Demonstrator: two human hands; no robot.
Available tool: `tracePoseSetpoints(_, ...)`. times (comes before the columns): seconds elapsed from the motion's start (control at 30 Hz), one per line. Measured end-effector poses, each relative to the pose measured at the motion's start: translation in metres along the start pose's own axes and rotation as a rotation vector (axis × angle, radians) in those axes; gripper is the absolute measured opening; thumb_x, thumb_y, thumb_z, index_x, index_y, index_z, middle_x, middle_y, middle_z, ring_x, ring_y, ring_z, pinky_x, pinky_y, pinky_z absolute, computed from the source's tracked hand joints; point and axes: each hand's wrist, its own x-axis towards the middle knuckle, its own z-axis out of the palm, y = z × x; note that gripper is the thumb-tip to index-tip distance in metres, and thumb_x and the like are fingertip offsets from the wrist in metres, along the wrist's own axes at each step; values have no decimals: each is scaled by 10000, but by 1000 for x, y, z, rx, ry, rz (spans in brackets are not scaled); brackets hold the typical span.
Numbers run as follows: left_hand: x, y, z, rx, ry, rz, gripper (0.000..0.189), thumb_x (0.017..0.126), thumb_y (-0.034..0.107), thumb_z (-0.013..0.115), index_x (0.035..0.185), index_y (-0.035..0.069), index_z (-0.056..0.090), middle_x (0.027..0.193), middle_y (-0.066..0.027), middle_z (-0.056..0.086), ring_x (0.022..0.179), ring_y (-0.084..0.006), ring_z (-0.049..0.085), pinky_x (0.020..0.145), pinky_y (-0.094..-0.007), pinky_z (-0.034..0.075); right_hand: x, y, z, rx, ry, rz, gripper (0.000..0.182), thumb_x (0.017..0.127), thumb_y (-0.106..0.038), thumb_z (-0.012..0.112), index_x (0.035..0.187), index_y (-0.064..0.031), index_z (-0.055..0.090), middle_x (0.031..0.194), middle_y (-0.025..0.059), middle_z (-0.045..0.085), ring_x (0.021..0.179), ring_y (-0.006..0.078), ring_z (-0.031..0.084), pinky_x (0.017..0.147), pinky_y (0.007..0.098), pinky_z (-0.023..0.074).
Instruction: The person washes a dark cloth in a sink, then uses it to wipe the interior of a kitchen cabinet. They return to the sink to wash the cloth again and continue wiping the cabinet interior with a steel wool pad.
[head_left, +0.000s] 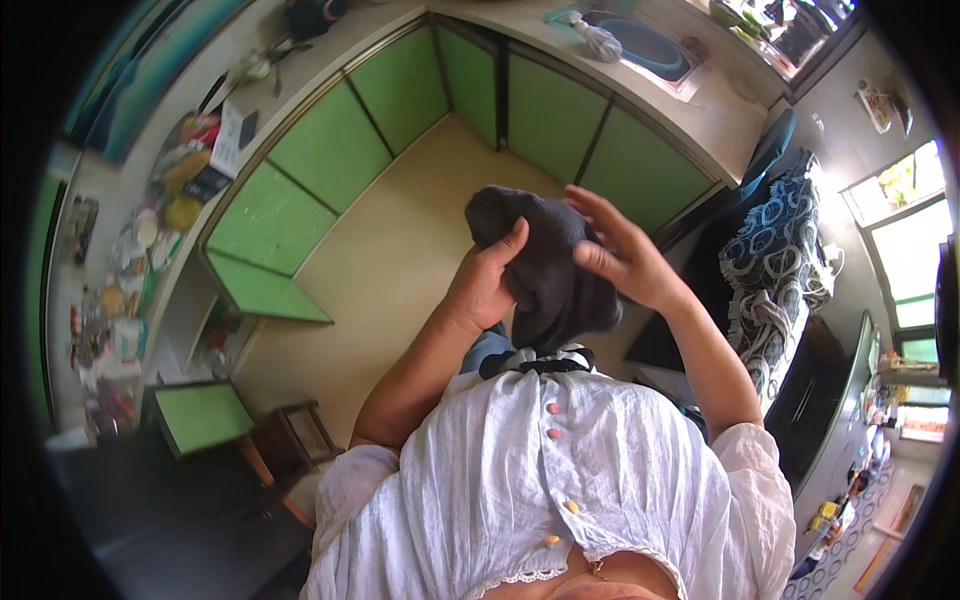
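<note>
A dark grey cloth item, bunched and hanging in folds, is held up in front of my waist. My left hand grips its left side, with the thumb lying across the front. Beside the cloth's right edge is my right hand, its fingers spread and its thumb apart from them. Whether those right fingertips touch the cloth is hard to tell. The cloth hides most of my left fingers. What kind of garment or cloth it is cannot be made out.
Green cabinets line the counter, and one cabinet door stands open at the left. A blue basin sits at the sink. Patterned cloth covers something at the right. A wooden chair is low on the left.
</note>
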Motion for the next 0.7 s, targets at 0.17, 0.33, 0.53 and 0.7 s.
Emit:
tracePoseSetpoints(0.17,111,65,-36,184,-18,-42,402,846,279,577,1152,34,487,1112,-77,555,1045,-200,516,931,-360,388,85,73,-15,180,-90,287,514,752,-221,697,1148,18,474,965,99,603,902,149,556,824,292,428)
tracePoseSetpoints(0.33,204,145,-62,138,22,-12,376,810,204,635,1115,24,508,1070,-78,570,987,-194,545,899,-339,413,194,117,-48,167,-13,378,466,759,-188,689,1132,13,496,974,97,593,903,139,543,807,276,436)
tracePoseSetpoints(0.53,304,215,-79,162,104,-19,378,793,140,642,1124,20,505,1084,-80,565,1013,-198,535,919,-326,394,270,234,-130,-177,329,444,585,722,-218,706,1217,-48,444,1142,134,529,989,219,543,866,302,423)
tracePoseSetpoints(0.7,387,250,-103,186,201,80,419,783,147,649,1146,13,489,1118,-83,543,1046,-200,515,943,-330,373,344,330,-222,-715,464,370,643,680,-204,691,1244,-72,413,1226,150,461,1100,329,455,932,372,381)
